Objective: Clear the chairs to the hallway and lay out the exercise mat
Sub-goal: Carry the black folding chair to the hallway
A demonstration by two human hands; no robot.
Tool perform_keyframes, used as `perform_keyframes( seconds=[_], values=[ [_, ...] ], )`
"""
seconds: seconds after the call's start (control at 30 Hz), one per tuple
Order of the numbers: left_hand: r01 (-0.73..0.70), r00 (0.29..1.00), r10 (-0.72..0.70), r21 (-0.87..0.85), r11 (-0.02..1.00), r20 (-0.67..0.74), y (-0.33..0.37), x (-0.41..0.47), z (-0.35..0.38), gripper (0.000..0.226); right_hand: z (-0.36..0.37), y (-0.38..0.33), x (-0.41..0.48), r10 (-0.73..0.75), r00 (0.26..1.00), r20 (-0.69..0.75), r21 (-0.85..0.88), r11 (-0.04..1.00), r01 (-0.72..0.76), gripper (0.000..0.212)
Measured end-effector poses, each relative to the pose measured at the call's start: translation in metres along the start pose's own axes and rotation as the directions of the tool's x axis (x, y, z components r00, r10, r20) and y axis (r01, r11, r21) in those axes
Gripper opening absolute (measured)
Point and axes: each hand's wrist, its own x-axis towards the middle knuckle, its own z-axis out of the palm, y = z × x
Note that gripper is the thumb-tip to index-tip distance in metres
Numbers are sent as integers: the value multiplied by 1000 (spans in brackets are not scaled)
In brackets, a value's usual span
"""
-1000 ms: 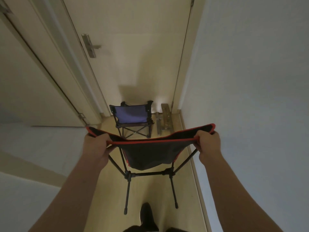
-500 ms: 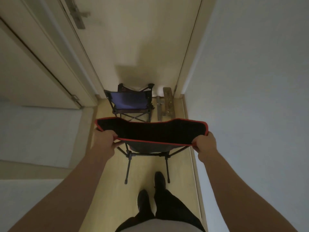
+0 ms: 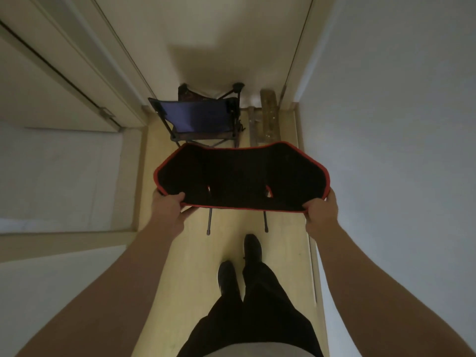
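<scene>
narrow hallway floor (image 3: 180, 266), pale wood, white wall (image 3: 399, 124) tight on the right, closed door (image 3: 219, 34) at the far end. black chair with red trim (image 3: 242, 176) already out in the hallway, mid-floor, directly ahead of the feet (image 3: 252, 246), seat fabric spread wide and nearly filling the width. blue chair (image 3: 198, 119) parked beyond it against the door, close to the black one's far edge. wooden slats (image 3: 269, 112) in the right corner beside the blue chair. left hand (image 3: 167, 210) and right hand (image 3: 322, 212) on the two near corners of the red rim, fingers (image 3: 189, 212) curled round the fabric edge, both gripping it, left thumb on top. two rear legs (image 3: 209, 222) showing under the near edge, tips low by the floor; cannot tell if touching yet

judged step: setting the second chair down behind the first. to do it well: hold both corners level so the frame lands flat, lower straight down, mind the right corner against the wall, leave a gap to the blue chair and the slats, feel all legs seated before letting go. fabric probably floppy, so expect the frame to swing under it; no release till settled. mat not in view, laying out not yet done
</scene>
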Motion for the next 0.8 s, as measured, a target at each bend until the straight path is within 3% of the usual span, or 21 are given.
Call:
perform_keyframes(
  seconds=[0.3, 0.5, 0.67, 0.8],
  values=[
    [10, 999, -9, 40, 999, -31, -29, 9, -13, 70, -6, 31, 12, -5, 999, -47, 8, 1000, 6, 84],
    [58, 997, -56, 34, 998, -57, -49, -11, -32, 58, -18, 46, -12, 77, 993, -84, -6, 997, -78, 36],
    [153, 985, -153, -13, 988, -73, -58, -31, -44, 46, -35, 65, -31, 151, 986, -76, -18, 988, -153, 44],
    [182, 976, -182, -12, 983, -121, -67, -47, -48, 35, -44, 83, -48, 157, 984, -82, 59, 987, -152, 12]
  ],
)
